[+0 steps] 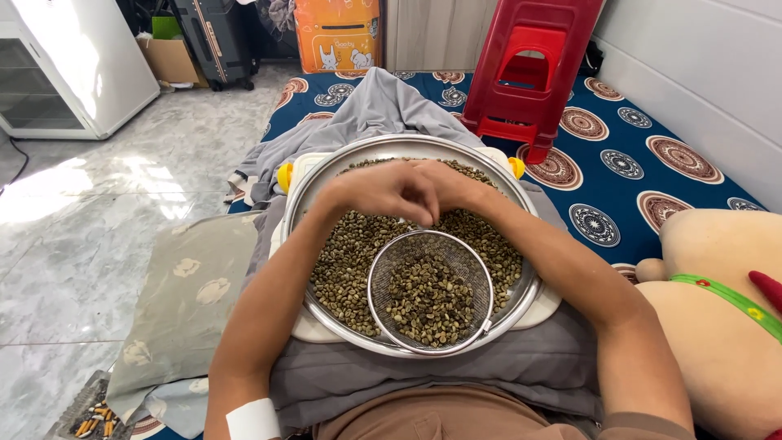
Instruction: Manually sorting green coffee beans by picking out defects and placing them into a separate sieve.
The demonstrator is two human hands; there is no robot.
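Observation:
A wide steel pan (326, 175) full of green coffee beans (346, 253) rests on a white tray (547, 303) over my grey-covered lap. A small round wire sieve (430, 290) with beans in it lies on the near side of the pan. My left hand (376, 192) and my right hand (453, 190) meet over the beans at the far side, just beyond the sieve's rim. Their fingers are curled and pressed together, pinching at the beans. What lies between the fingertips is hidden.
A red plastic stool (533, 65) stands ahead on the blue patterned mat (619, 163). A plush toy (725, 318) lies at my right, a grey pillow (191, 301) at my left. A white fridge (65, 65), suitcase (213, 41) and boxes stand by the marble floor.

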